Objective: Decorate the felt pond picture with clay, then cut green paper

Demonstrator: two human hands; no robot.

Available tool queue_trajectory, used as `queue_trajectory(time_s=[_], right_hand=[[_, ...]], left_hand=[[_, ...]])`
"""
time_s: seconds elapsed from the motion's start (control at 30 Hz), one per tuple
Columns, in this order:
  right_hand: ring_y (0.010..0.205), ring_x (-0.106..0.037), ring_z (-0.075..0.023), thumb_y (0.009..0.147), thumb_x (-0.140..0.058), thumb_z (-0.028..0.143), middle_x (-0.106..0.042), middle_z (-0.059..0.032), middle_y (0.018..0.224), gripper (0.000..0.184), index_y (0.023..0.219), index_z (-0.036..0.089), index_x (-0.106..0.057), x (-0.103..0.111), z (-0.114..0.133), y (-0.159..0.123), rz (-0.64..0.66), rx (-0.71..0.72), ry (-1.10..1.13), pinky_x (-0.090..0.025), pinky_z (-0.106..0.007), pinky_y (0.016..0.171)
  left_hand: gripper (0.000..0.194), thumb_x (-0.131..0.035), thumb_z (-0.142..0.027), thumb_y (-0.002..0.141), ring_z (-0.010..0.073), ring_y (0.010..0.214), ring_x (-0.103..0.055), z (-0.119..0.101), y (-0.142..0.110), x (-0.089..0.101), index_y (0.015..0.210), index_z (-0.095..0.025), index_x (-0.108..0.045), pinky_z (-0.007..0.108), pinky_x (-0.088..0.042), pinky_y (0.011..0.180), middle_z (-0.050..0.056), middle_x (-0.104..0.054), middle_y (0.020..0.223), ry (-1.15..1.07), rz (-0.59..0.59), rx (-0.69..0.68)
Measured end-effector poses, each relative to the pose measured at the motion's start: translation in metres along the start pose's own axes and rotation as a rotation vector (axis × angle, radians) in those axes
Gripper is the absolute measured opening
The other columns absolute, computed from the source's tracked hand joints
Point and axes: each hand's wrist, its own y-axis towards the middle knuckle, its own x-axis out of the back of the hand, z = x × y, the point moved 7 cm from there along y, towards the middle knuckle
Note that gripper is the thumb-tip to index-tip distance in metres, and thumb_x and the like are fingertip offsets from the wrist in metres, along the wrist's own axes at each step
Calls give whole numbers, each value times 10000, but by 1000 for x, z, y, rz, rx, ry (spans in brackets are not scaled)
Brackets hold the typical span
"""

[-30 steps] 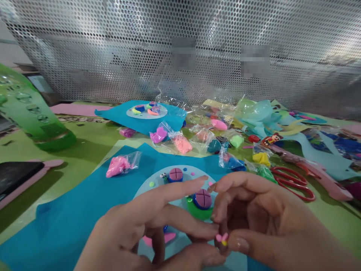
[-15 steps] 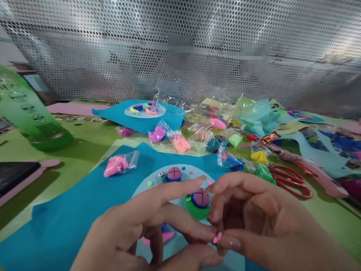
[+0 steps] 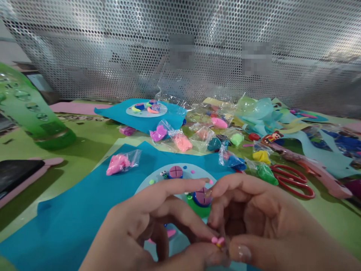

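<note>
My left hand (image 3: 146, 226) and my right hand (image 3: 259, 222) meet low in the middle, fingertips touching. Together they pinch a tiny pink and yellow clay piece (image 3: 218, 241) between thumbs and fingers. Just behind the hands lies a pale blue paper disc (image 3: 158, 177) on a blue foam sheet (image 3: 70, 210). On the disc sit a purple clay button with a cross on a blue base (image 3: 175, 172) and a second one on a green base (image 3: 202, 197), partly hidden by my fingers.
Small bags of coloured clay (image 3: 121, 162) (image 3: 180, 142) lie scattered across the green table. Red scissors (image 3: 293, 180) rest at the right, a green bottle (image 3: 31, 113) and a dark phone (image 3: 17, 173) at the left. A perforated metal screen (image 3: 180, 45) closes the back.
Both hands have stayed together, kneading the small clay piece; the fingers have curled a little tighter and the piece has turned slightly between the fingertips.
</note>
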Motion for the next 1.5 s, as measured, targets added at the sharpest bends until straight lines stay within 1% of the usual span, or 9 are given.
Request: queue_trajectory(time_s=[0.1,0.17,0.37,0.6,0.77,0.9,1.07,1.3,1.5], right_hand=[[680,-614,-72,710,-688,207,-646,16,767,211,902,238,-607,1,2,-1,5,17,-39,-501,-156,631],[680,-610,-71,722,-676,204,-645,14,762,182,891,235,-615,1,3,-1,-4,32,-67,-499,-155,634],[671,-598,-57,665,-705,117,-634,34,755,256,873,235,-615,1,2,-2,-27,48,-101,-485,-130,614],[596,-594,-53,626,-728,113,-627,50,697,263,827,232,-606,1,2,-1,-93,-11,-136,-494,-130,565],[572,-595,-68,654,-705,124,-625,35,672,226,832,222,-607,1,4,0,-97,47,-160,-499,-149,543],[647,-603,-60,657,-697,90,-629,37,725,256,854,230,-611,1,3,-1,-52,37,-128,-492,-125,584],[654,-595,-59,651,-699,80,-610,43,725,274,859,233,-606,1,2,-1,-56,34,-135,-495,-133,596],[636,-596,-80,644,-713,122,-601,33,710,246,832,224,-592,2,3,-2,-94,30,-199,-516,-172,579],[637,-591,-76,666,-697,128,-595,33,712,234,846,227,-585,2,2,-1,-102,63,-199,-508,-168,582]], left_hand=[[421,-749,-144,596,54,483,-593,1,1,-1,932,-352,-605,64,-406,407,-106,-658,559,-10,-2,21],[423,-748,-155,601,52,482,-593,1,1,-2,943,-354,-601,58,-397,399,-106,-659,561,-12,3,8],[403,-742,-171,609,35,479,-576,1,0,-2,938,-357,-603,43,-388,417,-108,-662,578,17,6,26],[433,-744,-155,602,42,495,-601,3,-1,-4,948,-370,-596,39,-392,413,-115,-656,569,23,3,9],[454,-737,-138,605,42,487,-599,5,0,-4,956,-389,-594,40,-399,413,-121,-644,558,28,6,-18],[420,-754,-192,594,45,480,-592,5,0,-2,945,-366,-603,44,-401,410,-107,-643,550,57,-10,12],[406,-746,-159,597,51,494,-594,5,-1,-3,931,-350,-613,52,-409,421,-98,-654,559,51,10,34],[465,-740,-100,587,54,478,-593,-1,0,-2,951,-359,-612,57,-417,403,-105,-667,578,88,-15,-52],[467,-751,-119,578,31,448,-561,-4,0,-1,940,-377,-608,46,-395,403,-126,-660,575,154,-33,-53]])
